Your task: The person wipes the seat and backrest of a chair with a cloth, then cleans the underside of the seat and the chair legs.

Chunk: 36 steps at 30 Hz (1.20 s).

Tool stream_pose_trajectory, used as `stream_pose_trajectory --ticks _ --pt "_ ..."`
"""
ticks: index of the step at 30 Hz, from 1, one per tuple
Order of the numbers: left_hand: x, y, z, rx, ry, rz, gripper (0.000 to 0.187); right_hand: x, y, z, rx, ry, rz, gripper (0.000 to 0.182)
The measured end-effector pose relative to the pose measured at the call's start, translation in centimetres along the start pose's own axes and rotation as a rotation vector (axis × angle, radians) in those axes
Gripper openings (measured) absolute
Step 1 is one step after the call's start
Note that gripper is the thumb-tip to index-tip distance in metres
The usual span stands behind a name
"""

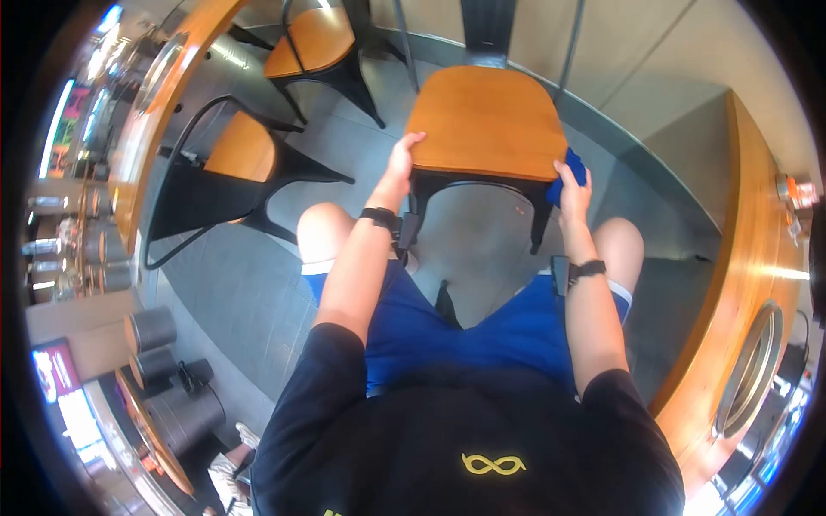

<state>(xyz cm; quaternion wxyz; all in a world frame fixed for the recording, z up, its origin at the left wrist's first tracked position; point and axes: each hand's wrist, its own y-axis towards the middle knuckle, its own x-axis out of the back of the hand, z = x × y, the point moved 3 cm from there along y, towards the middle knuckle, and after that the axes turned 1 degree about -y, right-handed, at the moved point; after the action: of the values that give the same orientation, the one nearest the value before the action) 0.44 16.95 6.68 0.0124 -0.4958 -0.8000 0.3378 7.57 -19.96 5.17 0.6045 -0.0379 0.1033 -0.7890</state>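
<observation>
Blue shorts [465,348] and a black T-shirt [447,430] frame a seated person's reach toward a metal-framed chair, with dark bands on both wrists. The hands are apart, one at each side of the near end of the wooden seat [486,120]. The left hand [400,168] takes the left corner, thumb on top and fingers curled down past the rim. The right hand [575,193] holds a crumpled blue cloth [555,191] against the opposite corner, its thumb at the seat's edge.

The chair stands upright on the grey floor [344,129] just ahead of the knees, its black backrest [489,30] beyond the hands. It looks rigid and moderately heavy, hardly fragile; the smooth wood could prove slippery under loose fingertips, so the firmest hold is likely under both side edges. The cloth appears light and limp, best bunched in the palm or spread flat beneath the fingers.

Beyond the right forearm runs a wooden counter [744,224]. Off to the left of the left hand sits a second wood-and-metal chair [241,146], with a third chair [314,43] farther out and a beige wall [637,52] past the backrest.
</observation>
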Motion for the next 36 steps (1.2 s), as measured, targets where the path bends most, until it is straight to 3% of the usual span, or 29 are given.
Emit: stream_pose_trajectory --ticks 2,9,13,18,22,32,35,36 --pt "0.1 -0.3 0.1 -0.001 0.024 -0.004 0.064 0.2 0.4 -0.4 -0.008 0.023 0.037 0.05" --pt "-0.4 -1.8 0.3 -0.009 0.114 0.002 0.059 0.4 -0.1 2.0 -0.047 -0.051 0.041 0.059" --pt "0.2 -1.4 0.5 0.06 0.257 0.007 0.076 0.7 0.5 3.0 0.016 -0.038 0.065 0.048" --pt "-1.0 -3.3 -0.8 0.057 0.171 -0.045 0.07 0.3 1.0 2.9 -0.01 -0.09 0.092 0.042" --pt "0.1 -2.7 0.2 -0.025 0.234 -0.037 0.072 0.1 0.9 3.1 0.023 -0.127 0.059 0.044" --pt "1.0 -4.2 2.2 0.044 0.33 -0.099 0.082 -0.3 2.0 3.0 0.017 -0.189 0.079 0.044" --pt "2.2 -1.2 3.4 -0.112 0.249 -0.222 0.073 -1.0 2.2 3.8 0.094 -0.219 0.044 0.044" --pt "1.7 -1.6 2.5 -0.526 0.345 -0.354 0.062 -1.1 2.4 3.9 0.103 -0.192 0.045 0.044"
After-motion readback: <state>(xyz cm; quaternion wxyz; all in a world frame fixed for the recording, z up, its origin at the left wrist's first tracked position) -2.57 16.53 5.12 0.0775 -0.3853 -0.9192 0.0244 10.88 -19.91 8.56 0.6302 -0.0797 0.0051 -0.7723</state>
